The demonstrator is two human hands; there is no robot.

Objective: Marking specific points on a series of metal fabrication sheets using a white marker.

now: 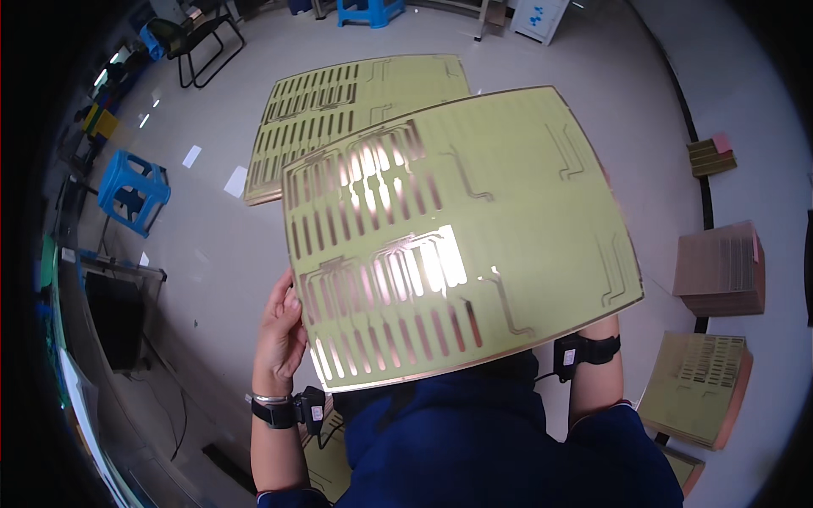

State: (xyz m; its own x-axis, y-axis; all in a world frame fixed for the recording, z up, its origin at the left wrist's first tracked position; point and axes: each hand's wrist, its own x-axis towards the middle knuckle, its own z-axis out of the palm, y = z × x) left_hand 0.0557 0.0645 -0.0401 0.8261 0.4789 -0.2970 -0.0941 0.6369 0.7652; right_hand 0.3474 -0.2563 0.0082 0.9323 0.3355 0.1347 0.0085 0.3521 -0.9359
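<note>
A large flat circuit board panel point(542, 229), pale green with shiny copper strips and thin traces, is held up in front of me. My left hand point(281, 330) grips its left edge, thumb and fingers closed around the rim. The panel hides most of my right hand point(601, 327); its wrist passes under the near right side, and a sliver of skin shows along the right edge. Beyond the held panel, and partly covered by it, lies another board panel point(406, 85) with the same copper pattern, apparently atop a stack.
Against the right wall stand a stack of boards point(720, 271), a patterned stack point(694, 389) and a small pile point(711, 158). Blue plastic stools point(135, 190) and a black chair point(199, 38) stand farther off. More boards point(326, 466) lie below my left arm.
</note>
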